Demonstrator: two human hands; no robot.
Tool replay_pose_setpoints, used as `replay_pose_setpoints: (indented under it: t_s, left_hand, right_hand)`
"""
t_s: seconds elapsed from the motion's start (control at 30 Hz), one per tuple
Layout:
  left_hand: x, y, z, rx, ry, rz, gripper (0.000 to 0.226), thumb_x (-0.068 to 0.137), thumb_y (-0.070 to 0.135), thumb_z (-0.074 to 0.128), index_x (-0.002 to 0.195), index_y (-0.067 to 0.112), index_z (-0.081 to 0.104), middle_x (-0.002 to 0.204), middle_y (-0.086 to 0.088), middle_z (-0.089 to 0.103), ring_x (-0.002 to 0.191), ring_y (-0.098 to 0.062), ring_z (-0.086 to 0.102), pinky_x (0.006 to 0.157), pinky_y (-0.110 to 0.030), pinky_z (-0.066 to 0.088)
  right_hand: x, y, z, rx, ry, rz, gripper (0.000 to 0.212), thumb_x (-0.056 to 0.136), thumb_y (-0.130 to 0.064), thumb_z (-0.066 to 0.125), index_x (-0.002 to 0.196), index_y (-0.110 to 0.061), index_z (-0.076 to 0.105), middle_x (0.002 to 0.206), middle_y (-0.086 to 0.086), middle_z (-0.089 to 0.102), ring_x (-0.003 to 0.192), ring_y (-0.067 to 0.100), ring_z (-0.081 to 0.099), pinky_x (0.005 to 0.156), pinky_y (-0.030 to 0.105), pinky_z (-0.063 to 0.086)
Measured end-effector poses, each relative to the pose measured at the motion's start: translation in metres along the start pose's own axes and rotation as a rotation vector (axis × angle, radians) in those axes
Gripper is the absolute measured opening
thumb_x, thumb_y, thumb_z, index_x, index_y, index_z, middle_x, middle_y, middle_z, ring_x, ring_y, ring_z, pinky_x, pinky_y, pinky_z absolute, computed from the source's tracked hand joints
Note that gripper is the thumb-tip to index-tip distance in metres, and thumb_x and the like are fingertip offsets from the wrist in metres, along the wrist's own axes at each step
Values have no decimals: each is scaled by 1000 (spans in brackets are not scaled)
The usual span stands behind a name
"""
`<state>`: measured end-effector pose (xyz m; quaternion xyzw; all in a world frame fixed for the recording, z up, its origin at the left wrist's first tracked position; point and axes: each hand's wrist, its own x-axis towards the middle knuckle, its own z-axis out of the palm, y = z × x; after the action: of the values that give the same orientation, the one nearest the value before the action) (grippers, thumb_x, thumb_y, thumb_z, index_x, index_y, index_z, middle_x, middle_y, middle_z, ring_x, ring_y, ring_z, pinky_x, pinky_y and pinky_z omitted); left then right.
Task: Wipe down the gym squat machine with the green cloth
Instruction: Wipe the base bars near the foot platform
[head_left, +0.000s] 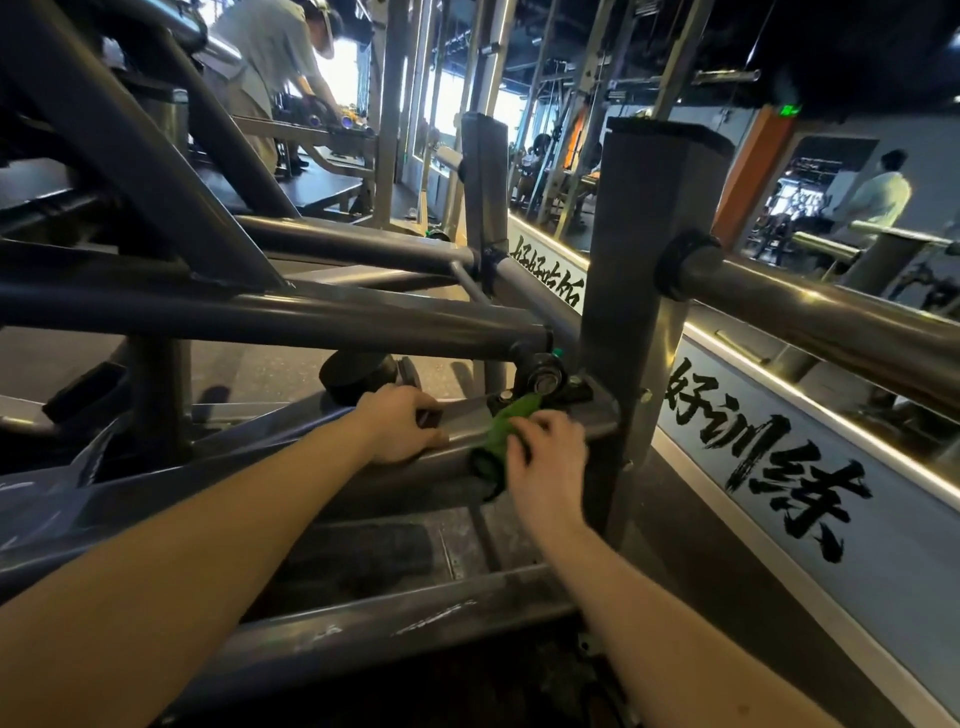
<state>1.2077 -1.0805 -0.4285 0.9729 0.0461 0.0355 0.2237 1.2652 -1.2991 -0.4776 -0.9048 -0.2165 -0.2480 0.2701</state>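
Note:
The squat machine's grey steel frame fills the view, with a low slanted tube running toward a square upright post. My right hand grips the bunched green cloth and presses it on the low tube beside the black pivot bearing. My left hand grips the same tube just left of the cloth, fingers curled over its top edge.
A black rubber stopper sits behind my left hand. A steel weight peg sticks out right of the post. A wall with black brush lettering and a mirror runs along the right. A person bends over equipment at the back.

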Motion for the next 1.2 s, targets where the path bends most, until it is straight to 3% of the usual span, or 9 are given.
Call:
replay_pose_setpoints:
  t_s: [0.1,0.2,0.3,0.4,0.57,0.8,0.9,1.07,1.2]
  left_hand:
    - [0,-2,-1,32,7,16,52,97,50,62,145,33,52,136,-1,53,124,-22,48,110,-45,33]
    - [4,-8,-1,80,-1,22,54,94,55,62,143,33,54,133,0,56,121,-21,50,107,-45,34]
    - [6,-14,-3,137,-17,21,57,94,55,62,145,33,52,135,0,55,124,-22,50,107,-45,33]
    - [10,-20,-4,154,-34,3,58,93,56,64,145,35,51,139,0,54,128,-23,48,110,-47,31]
    - [9,-24,-8,158,-61,29,54,94,53,64,144,37,51,140,-1,54,130,-24,48,114,-48,28]
    - [-10,-40,-18,225,-78,-8,55,92,55,65,141,32,55,135,2,57,120,-19,52,105,-41,39]
    - [-21,-48,-22,202,-90,-65,59,91,58,65,142,32,54,135,1,57,120,-19,52,104,-40,43]
    - [-34,-59,-28,108,-108,-117,58,92,51,67,144,28,53,133,1,57,119,-17,53,102,-34,43]
    - [-34,-60,-26,-11,-128,-178,61,90,43,73,144,26,51,137,0,58,120,-17,56,104,-35,44]
  right_hand:
    - [23,31,-22,26,86,217,27,96,-23,62,122,-21,69,127,-1,52,121,23,45,106,42,40]
    - [13,11,-15,28,60,254,29,97,-36,60,121,-22,66,133,-2,47,126,23,39,110,44,36]
    - [-15,-27,7,-4,-48,143,34,95,-47,59,122,-26,64,139,-1,43,129,21,36,110,40,35]
    - [-21,-38,14,8,-92,-15,26,96,-43,58,117,-28,66,135,-4,48,127,18,39,107,41,39]
    - [-4,5,-7,-92,2,-88,18,95,-30,64,107,-22,73,130,-3,60,135,20,44,117,47,32]
    - [-19,-41,25,-27,-167,-291,22,90,-19,69,111,-15,70,133,2,63,133,20,50,121,33,26]
    - [-5,-49,21,-28,-211,-390,22,91,-21,67,113,-14,69,124,3,66,122,21,56,113,35,38]
    - [21,-56,16,-131,-219,-388,25,97,-22,59,118,-19,72,124,0,69,121,20,58,106,37,42]
    - [50,-96,35,-276,-408,-307,26,97,-26,56,117,-24,71,116,4,68,111,25,57,97,41,46]
